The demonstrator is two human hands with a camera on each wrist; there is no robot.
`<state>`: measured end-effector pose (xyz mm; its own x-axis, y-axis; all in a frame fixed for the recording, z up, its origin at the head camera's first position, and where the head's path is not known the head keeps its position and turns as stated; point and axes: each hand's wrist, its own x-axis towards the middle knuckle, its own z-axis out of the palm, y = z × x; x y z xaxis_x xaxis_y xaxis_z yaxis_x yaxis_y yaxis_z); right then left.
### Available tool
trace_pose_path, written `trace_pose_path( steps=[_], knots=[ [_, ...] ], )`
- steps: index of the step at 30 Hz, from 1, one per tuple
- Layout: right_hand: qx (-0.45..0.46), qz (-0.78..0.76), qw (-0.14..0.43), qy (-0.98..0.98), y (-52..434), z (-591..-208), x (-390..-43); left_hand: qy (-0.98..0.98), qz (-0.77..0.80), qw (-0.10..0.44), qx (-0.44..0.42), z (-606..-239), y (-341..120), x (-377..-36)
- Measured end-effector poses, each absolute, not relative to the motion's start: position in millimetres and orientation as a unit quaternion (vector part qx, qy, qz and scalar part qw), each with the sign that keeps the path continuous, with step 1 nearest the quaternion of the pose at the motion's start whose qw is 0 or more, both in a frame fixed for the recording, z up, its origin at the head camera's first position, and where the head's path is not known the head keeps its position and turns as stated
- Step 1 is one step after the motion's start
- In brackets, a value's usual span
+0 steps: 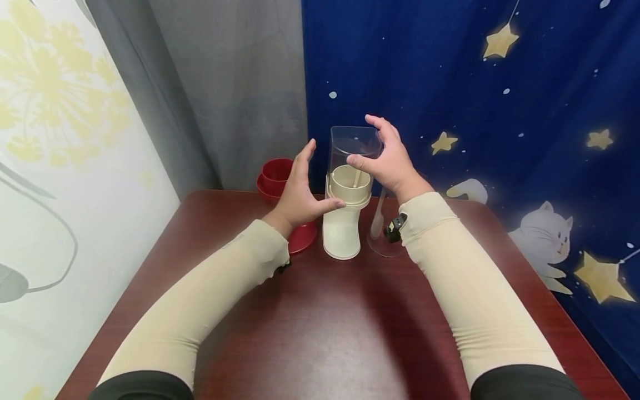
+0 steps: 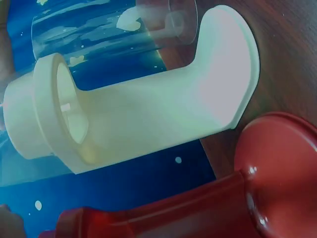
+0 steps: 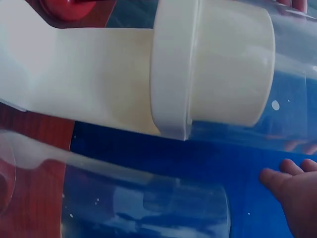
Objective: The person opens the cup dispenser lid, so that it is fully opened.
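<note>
Clear container (image 1: 354, 145) is sitting on top of cream base (image 1: 341, 222), upright, mid-tabletop (image 1: 320, 322) near the back edge. Right hand (image 1: 387, 158) is gripping the container's upper part, fingers curled round it, thumb at the front. Left hand (image 1: 299, 191) is resting w/ thumb touching the base's collar, fingers straight & apart. Red cup (image 1: 276, 175) is standing just left behind; another clear piece (image 1: 382, 233) is standing just right of the base.
</note>
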<state>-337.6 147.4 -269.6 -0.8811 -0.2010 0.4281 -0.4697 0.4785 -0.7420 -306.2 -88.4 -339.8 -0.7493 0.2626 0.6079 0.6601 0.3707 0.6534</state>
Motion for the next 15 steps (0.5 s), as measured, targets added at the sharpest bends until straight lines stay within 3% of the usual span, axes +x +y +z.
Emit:
trace_pose_path(
  steps=[15],
  knots=[
    [0.186,0.588,0.135,-0.776,131.9,-287.2,-340.6,-0.823,-0.517,0.095,-0.216,-361.9,-65.3,-316.3]
  ],
)
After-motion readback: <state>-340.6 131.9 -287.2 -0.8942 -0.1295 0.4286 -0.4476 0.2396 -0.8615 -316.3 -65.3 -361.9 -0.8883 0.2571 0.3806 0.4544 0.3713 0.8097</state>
